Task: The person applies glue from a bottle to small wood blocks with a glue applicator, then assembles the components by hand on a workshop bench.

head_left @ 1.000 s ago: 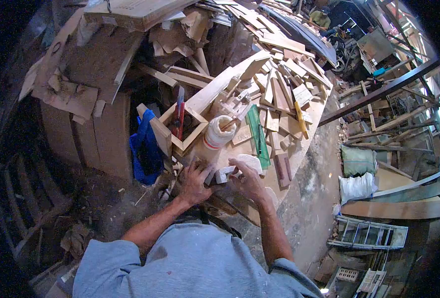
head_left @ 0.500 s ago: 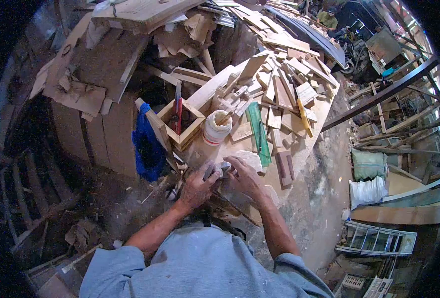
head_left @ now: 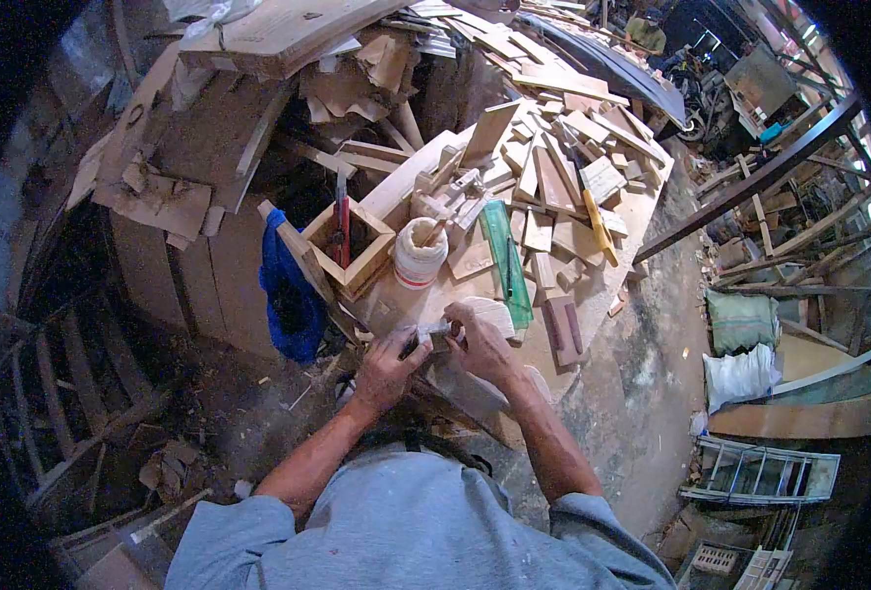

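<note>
Near the front edge of the workbench, my left hand [head_left: 388, 368] is closed around a small pale piece [head_left: 435, 329] too small to identify. The curled fingers of my right hand [head_left: 484, 346] meet its other end, by something dark at the fingertips. Just beyond the hands stands a white tub [head_left: 420, 254] with a stick in its mouth. A flat pale wooden piece [head_left: 494, 314] lies behind my right hand. To the right of the tub is a translucent green ruler-like strip [head_left: 508, 264]. A wooden box frame [head_left: 376, 258] holds a red-handled tool [head_left: 342, 221].
Loose wood offcuts [head_left: 553, 167] heap over the bench's far side, with a yellow-handled tool [head_left: 599, 228] among them. A blue cloth [head_left: 293, 295] hangs at the left. A dark bar [head_left: 750, 182] slants across the right. Another person [head_left: 645, 35] is in the far background.
The small piece has turned between my hands, showing a paler side. My right fingers have curled closer around its end. The view has shifted slightly.
</note>
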